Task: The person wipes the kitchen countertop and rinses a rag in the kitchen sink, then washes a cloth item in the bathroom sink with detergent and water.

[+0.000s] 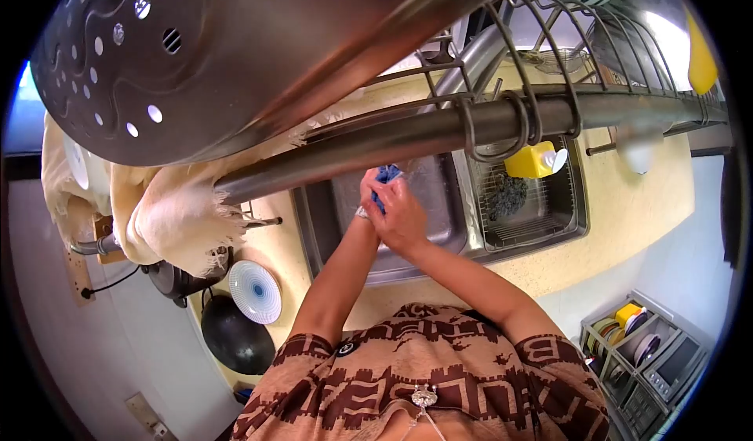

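- At the middle of the frame, the right hand [403,216] lies partly over the left hand [368,185], both closed around a bunched blue cloth [387,174].
- Between the hands, the cloth shows in a broken strip; its visible length runs roughly up and down the frame, its upper end out past the fingers. How much lies hidden in the grip, I cannot tell.
- Neither hand is the nearer one: both touch the cloth, the left along its left side, the right along its lower right.
- Beside the left wrist, a small white thing [361,213] is too small to make out.
- Beneath both hands, the left basin [441,213] spreads out; whether any cloth touches it is hidden.
- Toward the right of the frame, across the divider, the right basin [580,205] holds a dark scrubber [508,198] near its left wall; a yellow bottle [530,161] shows above that.
- Farther off, at lower left, a blue-patterned plate [256,292] sits beside a black pan [233,340], well apart from the hands.
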Available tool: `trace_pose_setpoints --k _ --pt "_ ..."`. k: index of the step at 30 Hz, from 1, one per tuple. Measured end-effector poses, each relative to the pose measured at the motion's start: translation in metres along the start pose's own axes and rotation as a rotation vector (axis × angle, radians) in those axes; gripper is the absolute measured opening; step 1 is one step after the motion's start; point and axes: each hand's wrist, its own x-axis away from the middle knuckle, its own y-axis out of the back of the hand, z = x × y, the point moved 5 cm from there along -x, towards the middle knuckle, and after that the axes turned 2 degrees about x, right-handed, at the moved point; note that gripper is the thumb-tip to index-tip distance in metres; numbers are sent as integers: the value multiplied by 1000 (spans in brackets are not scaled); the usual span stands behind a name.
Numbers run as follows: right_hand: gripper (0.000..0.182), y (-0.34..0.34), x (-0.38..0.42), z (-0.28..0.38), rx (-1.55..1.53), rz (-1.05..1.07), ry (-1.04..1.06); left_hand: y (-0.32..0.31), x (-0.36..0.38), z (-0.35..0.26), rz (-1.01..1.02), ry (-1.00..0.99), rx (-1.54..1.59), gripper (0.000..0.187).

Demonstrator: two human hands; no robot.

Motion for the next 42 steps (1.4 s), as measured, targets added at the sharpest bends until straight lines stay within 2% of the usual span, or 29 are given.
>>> trace_pose_setpoints --k 1,2,3,5,6,7,8,10,11,12,14,16,17,18,19,20,21,22,24,26,28,30,32,33,35,36,38,40,42 --pt "31 -4 2 4 0 122 10 -31 -3 0 -202 -97 -893 30" --pt "31 -3 -8 -4 -3 122 7 -56 1 11 -478 -44 -618 29" --pt "33 -1 -30 -29 53 63 -94 -121 4 20 -757 -77 -304 27" --pt "37 -15 -61 -88 -25 31 -151 -125 7 20 -678 -29 -368 26" --pt "39 -31 -62 -104 -442 209 -214 -128 7 20 -592 22 -427 25" --pt "41 -39 -61 -109 -828 366 -354 -123 7 16 -637 36 -432 26" --pt "41 -37 -58 -113 -829 362 -349 -117 4 10 -633 36 -436 26" --pt "38 -18 -35 -85 -1033 519 -479 -109 10 -8 -890 -101 -615 34" --pt "38 -18 -30 -83 -1032 520 -481 -117 11 -7 -892 -101 -613 34" --pt "33 -9 -36 -80 -762 355 -274 -150 16 -4 -1135 40 -527 39" --pt "24 8 -34 -61 -211 24 118 -166 28 8 -1372 190 -429 44" --pt "22 0 -20 -41 -97 -21 237 -173 2 25 -605 -5 93 50" --pt "22 2 -14 -28 -116 -82 293 -151 1 22 -531 -42 188 39" --pt "26 6 -9 -20 -134 -142 351 -126 2 24 -533 -41 190 39" --pt "21 -2 -7 -31 -111 -80 227 -103 2 24 -521 -101 118 33" --pt "21 -5 -7 -30 -112 -78 229 -93 0 24 -509 -161 44 28" --pt "21 -9 -10 -37 -233 -75 43 -95 -1 22 -630 -268 -35 14" --pt "22 -14 -12 -46 -352 -72 -144 -104 -4 23 -630 -268 -36 14" --pt "25 -17 -18 -52 -437 -87 -201 -121 0 12 -821 -447 -378 9" --pt "29 -18 -26 -55 -523 -98 -257 -147 -2 11 -884 -463 -501 11" --pt "33 -21 -27 -63 -861 -72 -538 -149 3 8 -949 -480 -623 15" --pt "30 -21 -27 -71 -1024 -76 -551 -153 7 -2 -930 -564 -1319 18" --pt "28 -29 -31 -84 -1250 255 -618 -153 10 -2 -923 -528 -1311 23" --pt "29 -43 -34 -100 -1315 314 -729 -157 8 -3 -861 -468 -1352 28" --pt "30 -22 -40 -101 -1267 305 -654 -168 9 -5 -791 -329 -1230 42" --pt "31 -8 -46 -99 -1225 283 -578 -168 12 -11 -800 -349 -1221 42" --pt "30 10 -47 -104 -1155 300 -542 -174 16 -22 -787 -371 -1645 53" --pt "31 32 -52 -117 -952 113 -414 -181 22 -31 -799 -340 -1621 52" --pt "31 48 -54 -124 -951 76 -393 -161 27 -35 -771 -350 -1618 48"
